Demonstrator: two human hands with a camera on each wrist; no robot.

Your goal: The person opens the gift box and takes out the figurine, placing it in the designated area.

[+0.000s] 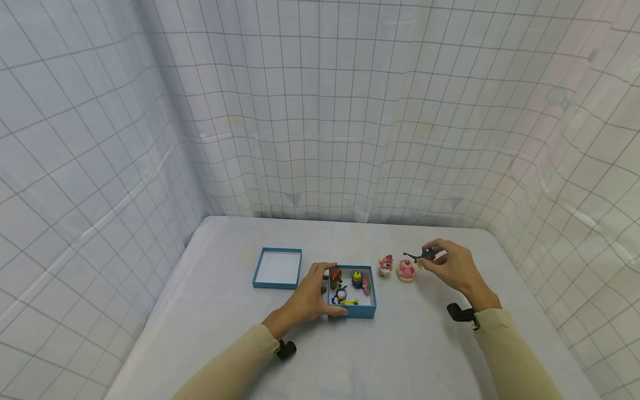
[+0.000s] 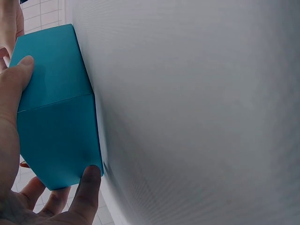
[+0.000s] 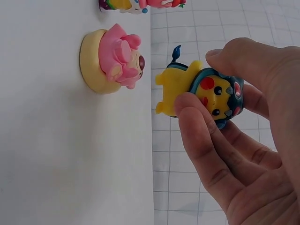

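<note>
My left hand (image 1: 312,291) grips the left side of a blue box (image 1: 361,312), thumb on the near wall and fingers round the far left corner. The left wrist view shows the box's plain teal walls (image 2: 56,136). Inside the box lie several small toy figures, among them a yellow and dark one (image 1: 357,279) and a reddish-brown one (image 1: 335,276). Above the table, my right hand (image 1: 452,266) pinches a yellow Pikachu figurine (image 3: 176,91) with a dark blue hood and tail. Just left of it sits a pink bear figurine (image 3: 123,54) on a cream round base.
A second pink and white figurine (image 1: 385,265) stands between the box and the pink bear. Left of the box lies a shallow blue-rimmed lid (image 1: 278,286) with a white inside. White cloth covers the table (image 1: 210,311), and a checked curtain (image 1: 320,111) surrounds it.
</note>
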